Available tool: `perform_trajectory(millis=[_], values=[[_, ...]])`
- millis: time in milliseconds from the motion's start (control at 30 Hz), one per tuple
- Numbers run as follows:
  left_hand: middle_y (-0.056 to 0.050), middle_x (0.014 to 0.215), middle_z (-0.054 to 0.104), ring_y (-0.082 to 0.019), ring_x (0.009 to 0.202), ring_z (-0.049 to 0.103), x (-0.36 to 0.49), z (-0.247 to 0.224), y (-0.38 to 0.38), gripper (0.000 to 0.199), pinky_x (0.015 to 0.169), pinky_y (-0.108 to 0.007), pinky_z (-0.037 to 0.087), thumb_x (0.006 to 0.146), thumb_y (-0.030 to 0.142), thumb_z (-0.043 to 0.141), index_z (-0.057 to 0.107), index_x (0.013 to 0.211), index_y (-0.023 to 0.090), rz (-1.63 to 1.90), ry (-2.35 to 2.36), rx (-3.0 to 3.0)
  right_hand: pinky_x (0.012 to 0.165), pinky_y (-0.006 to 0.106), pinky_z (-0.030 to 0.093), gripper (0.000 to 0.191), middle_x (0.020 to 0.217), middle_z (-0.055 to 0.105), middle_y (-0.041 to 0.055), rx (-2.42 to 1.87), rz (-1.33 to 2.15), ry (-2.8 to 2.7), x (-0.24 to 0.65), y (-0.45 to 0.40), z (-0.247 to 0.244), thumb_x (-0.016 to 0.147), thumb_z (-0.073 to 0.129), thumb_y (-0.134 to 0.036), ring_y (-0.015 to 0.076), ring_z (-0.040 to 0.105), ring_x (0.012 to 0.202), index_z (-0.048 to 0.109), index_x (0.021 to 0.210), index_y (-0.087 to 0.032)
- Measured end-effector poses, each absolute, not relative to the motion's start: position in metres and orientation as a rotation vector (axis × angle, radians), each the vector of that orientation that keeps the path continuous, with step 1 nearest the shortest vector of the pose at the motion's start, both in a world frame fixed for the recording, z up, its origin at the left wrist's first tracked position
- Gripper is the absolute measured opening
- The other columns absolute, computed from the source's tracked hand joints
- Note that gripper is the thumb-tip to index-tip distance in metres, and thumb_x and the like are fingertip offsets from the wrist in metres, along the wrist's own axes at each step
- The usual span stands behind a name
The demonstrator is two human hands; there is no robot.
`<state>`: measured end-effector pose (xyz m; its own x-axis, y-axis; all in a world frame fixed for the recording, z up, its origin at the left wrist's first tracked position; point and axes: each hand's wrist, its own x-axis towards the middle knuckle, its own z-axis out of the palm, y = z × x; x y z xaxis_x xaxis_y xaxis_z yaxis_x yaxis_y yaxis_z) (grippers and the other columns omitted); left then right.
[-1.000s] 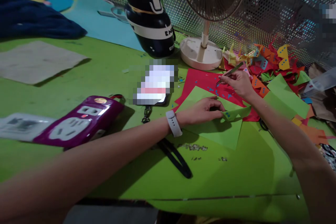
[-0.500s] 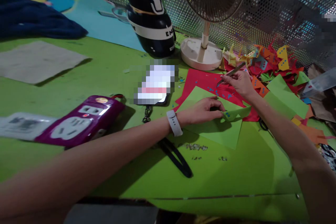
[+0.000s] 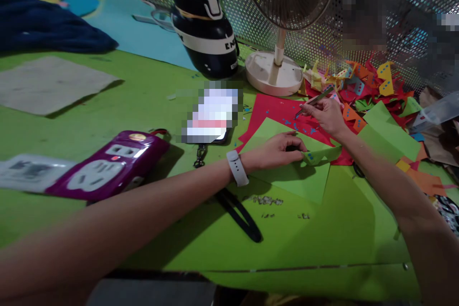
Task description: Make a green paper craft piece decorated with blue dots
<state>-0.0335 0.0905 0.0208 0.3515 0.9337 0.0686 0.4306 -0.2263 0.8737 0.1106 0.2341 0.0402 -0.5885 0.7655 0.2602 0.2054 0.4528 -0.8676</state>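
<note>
My left hand (image 3: 278,150) pinches the edge of a small green paper piece (image 3: 321,155) with blue dots near my fingertips. Under it lies a larger light green sheet (image 3: 272,129). In my right hand (image 3: 326,114) are slim metal tweezers (image 3: 320,97), their tips down over small blue bits (image 3: 310,129) scattered on a red sheet (image 3: 265,105). Whether the tips hold a bit is too small to tell. The red sheet is partly covered by the green one.
A phone (image 3: 213,114), a black bottle (image 3: 206,33) and a fan (image 3: 274,74) stand or lie beyond my left arm. Coloured paper cutouts (image 3: 385,79) pile up at the right. A purple power strip (image 3: 111,165) is at the left; a black strap (image 3: 240,215) lies nearer.
My right hand and the tweezers have shifted very slightly to the left and down. My left hand keeps its pinch on the green paper piece.
</note>
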Motion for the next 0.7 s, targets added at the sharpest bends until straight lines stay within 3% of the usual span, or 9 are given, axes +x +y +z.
perform_trajectory(millis=[200, 567, 700], values=[[-0.003, 0.086, 0.073, -0.023, 0.108, 0.063, -0.034, 0.019, 0.091, 0.018, 0.106, -0.041, 0.037, 0.083, 0.034, 0.056, 0.069, 0.082, 0.021, 0.816, 1.197, 1.828, 0.066, 0.031, 0.06, 0.034, 0.069, 0.073, 0.0017, -0.802, 1.119, -2.034, 0.111, 0.234, 0.039, 0.07, 0.077, -0.053, 0.0178, 0.072, 0.066, 0.07, 0.073, -0.019], [-0.006, 0.093, 0.073, -0.028, 0.125, 0.054, -0.034, 0.023, 0.09, 0.022, 0.108, -0.044, 0.037, 0.082, 0.037, 0.053, 0.067, 0.083, 0.02, 0.773, 1.192, 1.821, 0.065, 0.031, 0.06, 0.039, 0.067, 0.073, 0.0012, -0.802, 1.081, -2.025, 0.113, 0.232, 0.045, 0.069, 0.076, -0.058, 0.0184, 0.072, 0.065, 0.069, 0.073, -0.02], [-0.005, 0.093, 0.072, -0.026, 0.12, 0.056, -0.035, 0.024, 0.09, 0.022, 0.11, -0.043, 0.035, 0.081, 0.037, 0.053, 0.067, 0.083, 0.02, 0.777, 1.176, 1.819, 0.064, 0.03, 0.06, 0.037, 0.068, 0.074, 0.0017, -0.804, 1.031, -1.984, 0.122, 0.225, 0.06, 0.071, 0.076, -0.056, 0.0174, 0.072, 0.065, 0.071, 0.075, -0.019]])
